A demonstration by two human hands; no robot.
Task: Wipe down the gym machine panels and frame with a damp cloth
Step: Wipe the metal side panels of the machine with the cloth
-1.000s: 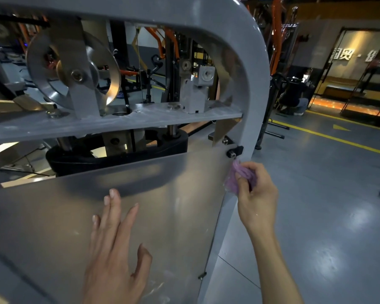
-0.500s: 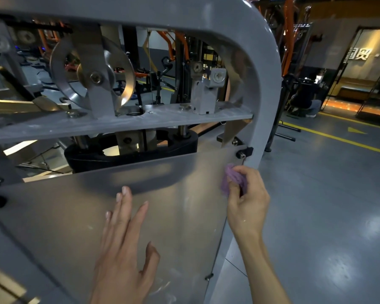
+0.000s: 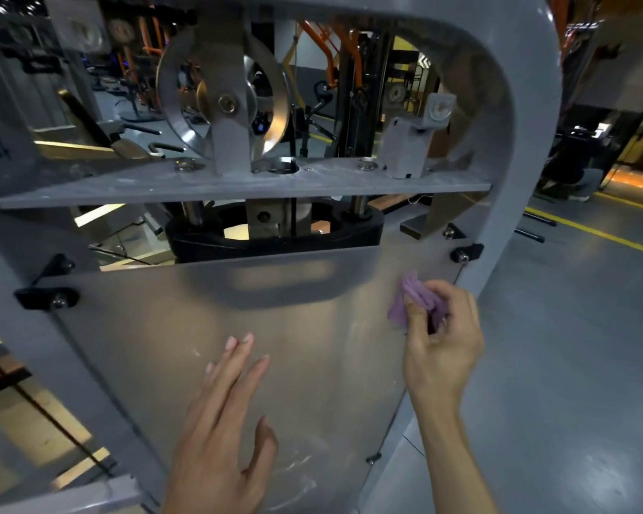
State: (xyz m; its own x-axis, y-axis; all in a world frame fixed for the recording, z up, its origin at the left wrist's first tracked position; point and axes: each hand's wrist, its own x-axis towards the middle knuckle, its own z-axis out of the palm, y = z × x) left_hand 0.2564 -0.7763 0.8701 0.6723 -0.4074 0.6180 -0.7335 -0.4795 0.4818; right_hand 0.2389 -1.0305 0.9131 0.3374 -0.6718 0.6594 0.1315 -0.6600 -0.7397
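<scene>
The crumpled purple cloth [image 3: 411, 300] — pinched in the right hand [image 3: 444, 345] — met the translucent frosted panel [image 3: 208, 320], left hand [image 3: 219, 435] flat, fingers straight.

2 hands: left hand [image 3: 216, 432] & right hand [image 3: 442, 339]; 1 purple cloth [image 3: 411, 298]; 1 frosted panel [image 3: 208, 328] on 1 grey frame [image 3: 528, 150]; 1 big steel pulley wheel [image 3: 186, 94]; 1 grey crossplate [image 3: 238, 187]; 3 black panel clips seen: upper left clip [image 3: 47, 296], upper right clip [image 3: 466, 252], small lower right clip [image 3: 373, 458]; 1 yellow floor line [image 3: 591, 226]
</scene>
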